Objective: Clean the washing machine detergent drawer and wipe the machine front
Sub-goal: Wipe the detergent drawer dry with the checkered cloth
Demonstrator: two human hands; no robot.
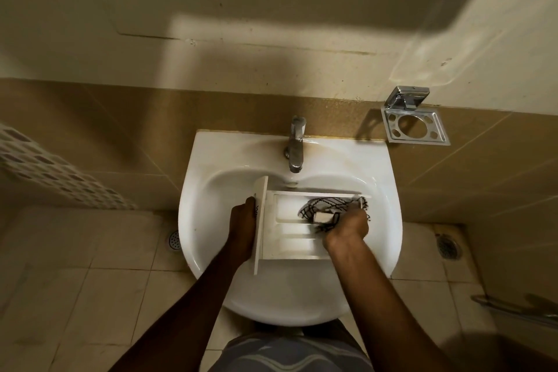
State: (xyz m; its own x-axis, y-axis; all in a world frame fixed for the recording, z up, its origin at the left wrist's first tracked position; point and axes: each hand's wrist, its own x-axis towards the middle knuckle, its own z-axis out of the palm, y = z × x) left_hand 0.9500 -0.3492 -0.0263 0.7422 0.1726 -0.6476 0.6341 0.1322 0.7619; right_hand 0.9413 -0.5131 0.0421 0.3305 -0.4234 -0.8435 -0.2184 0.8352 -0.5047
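Observation:
The white detergent drawer (290, 235) lies inside the white sink (205, 196), its front panel standing on the left side. My left hand (243, 222) grips that front panel from the left. My right hand (347, 228) holds a black-and-white patterned cloth (326, 205) bunched into the drawer's right compartment, with a small pale block beside my fingers. The washing machine is out of view.
A chrome tap (295, 145) stands at the sink's back, above the drawer, with no water visible. A chrome soap holder (413, 121) hangs on the wall at the right. Floor drains (174, 240) (448, 246) sit on the tiled floor to either side.

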